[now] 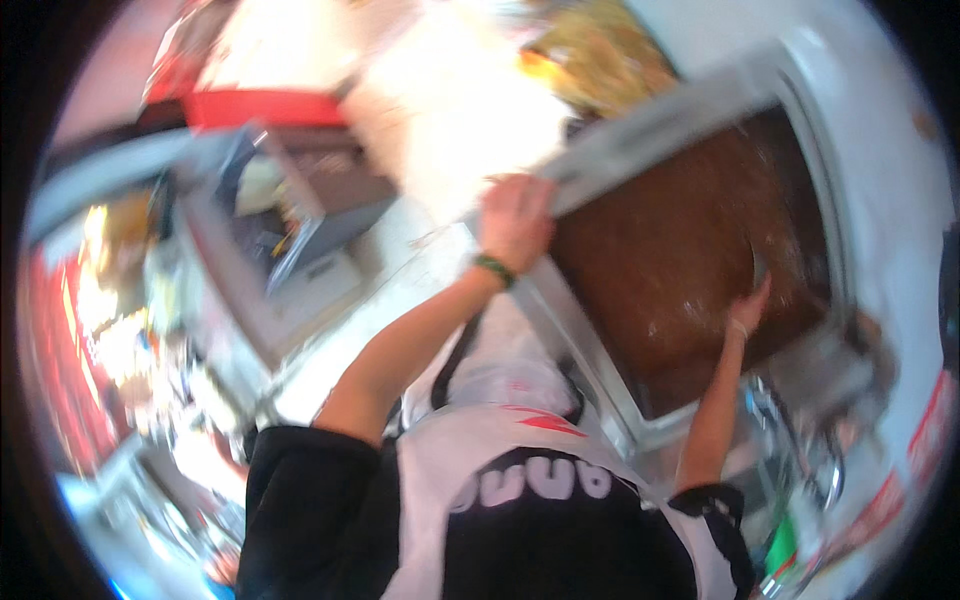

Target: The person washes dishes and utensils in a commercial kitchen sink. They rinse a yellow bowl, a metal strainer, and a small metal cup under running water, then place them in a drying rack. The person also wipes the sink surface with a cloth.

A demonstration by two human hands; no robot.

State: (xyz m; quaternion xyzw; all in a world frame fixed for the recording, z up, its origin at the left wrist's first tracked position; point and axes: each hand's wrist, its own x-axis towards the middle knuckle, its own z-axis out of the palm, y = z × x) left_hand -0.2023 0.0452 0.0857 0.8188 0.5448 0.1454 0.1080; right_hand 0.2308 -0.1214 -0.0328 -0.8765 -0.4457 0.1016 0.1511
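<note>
A large metal-rimmed vat of brown liquid, perhaps a sauce or broth, lies in front of me on the right. My left hand, with a green bracelet at the wrist, rests on the near left corner of its rim. Over the brown liquid, near the right side, is my right hand, a thin band at its wrist. It appears to hold a small, blurred thing whose end points up toward the liquid; what it is I cannot tell.
Left of the vat stands a counter with an open box-like container holding blurred items. A yellowish heap lies beyond the vat's far edge. At lower right are hoses or metal tubing and a green object. Another person's hand shows at lower left.
</note>
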